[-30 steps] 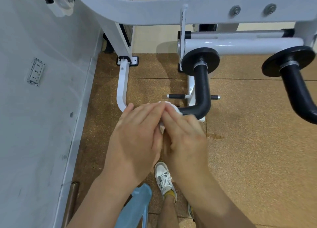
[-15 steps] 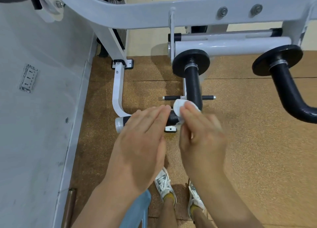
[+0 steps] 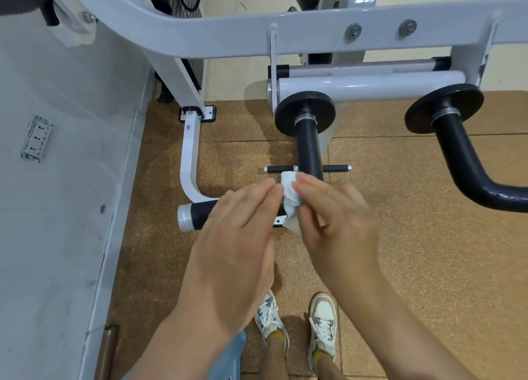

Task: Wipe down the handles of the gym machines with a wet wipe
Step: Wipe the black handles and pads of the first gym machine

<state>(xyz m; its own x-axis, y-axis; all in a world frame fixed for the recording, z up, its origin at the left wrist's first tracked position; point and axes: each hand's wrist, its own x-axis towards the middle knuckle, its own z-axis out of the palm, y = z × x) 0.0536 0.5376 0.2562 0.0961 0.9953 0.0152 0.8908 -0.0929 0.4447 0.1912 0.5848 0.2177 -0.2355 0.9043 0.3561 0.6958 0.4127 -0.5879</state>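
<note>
Above speckled brown floor [image 3: 414,251]: crumpled white wipe [image 3: 289,192].

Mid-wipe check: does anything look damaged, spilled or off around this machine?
Nothing spilled or broken. Minor only: the far-right black handle shows small pale chips near its bend, and the wall socket has ragged, grimy edges. The wet wipe is bunched up.

I count two hands [image 3: 237,254] [image 3: 340,231], one wet wipe [image 3: 290,196], three black handles [image 3: 308,151] [image 3: 463,165] [image 3: 200,212], two sneakers [image 3: 270,319] [image 3: 323,325], one wall socket [image 3: 37,139].
</note>
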